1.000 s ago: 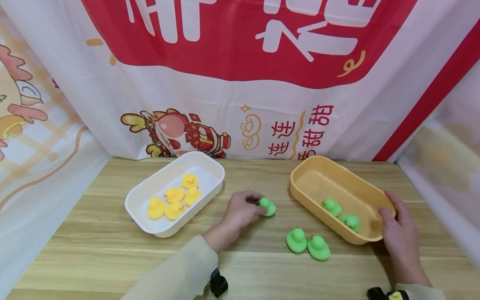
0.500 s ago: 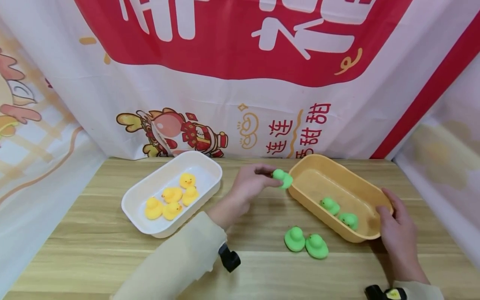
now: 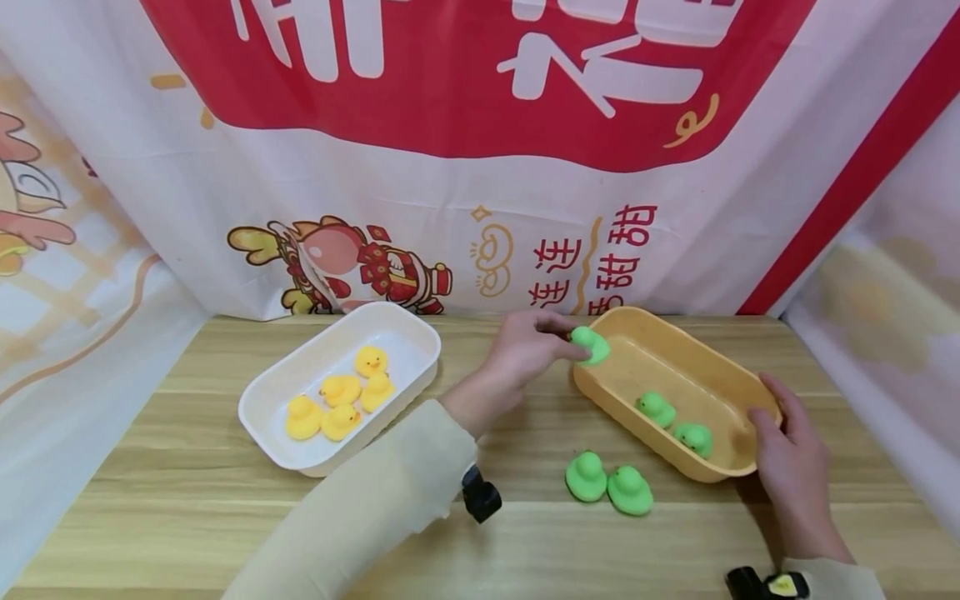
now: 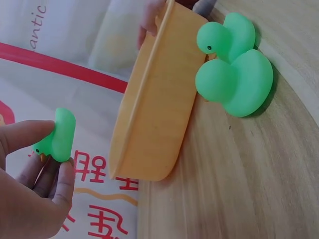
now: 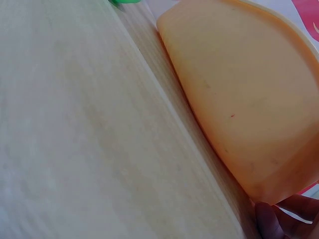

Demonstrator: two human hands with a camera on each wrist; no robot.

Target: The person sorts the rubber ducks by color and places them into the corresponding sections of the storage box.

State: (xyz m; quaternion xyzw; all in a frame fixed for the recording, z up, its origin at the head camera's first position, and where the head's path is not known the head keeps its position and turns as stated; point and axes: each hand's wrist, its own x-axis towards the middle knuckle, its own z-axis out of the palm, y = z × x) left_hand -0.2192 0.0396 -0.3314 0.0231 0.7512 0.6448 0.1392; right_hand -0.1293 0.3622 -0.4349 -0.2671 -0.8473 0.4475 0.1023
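Note:
My left hand (image 3: 528, 348) pinches a green rubber duck (image 3: 590, 345) between thumb and fingers, over the far left rim of the orange bin (image 3: 637, 350). The left wrist view shows that duck (image 4: 64, 134) tipped on its side in the grip. At the bin's near right end, my right hand (image 3: 797, 462) holds the rim, thumb inside and fingers outside. Two green ducks (image 3: 656, 409) sit within the bin. Two more green ducks (image 3: 630, 490) stand side by side on the table before it.
A white bin (image 3: 262, 417) with several yellow rubber ducks (image 3: 341, 422) stands on the left of the wooden table (image 3: 525, 550). A printed cloth (image 3: 420, 183) hangs along the table's back edge, with more cloth at both sides.
My left hand has lifted the green duck off the table and carried it right and away from me to the orange bin's rim. The right hand keeps its hold on the bin.

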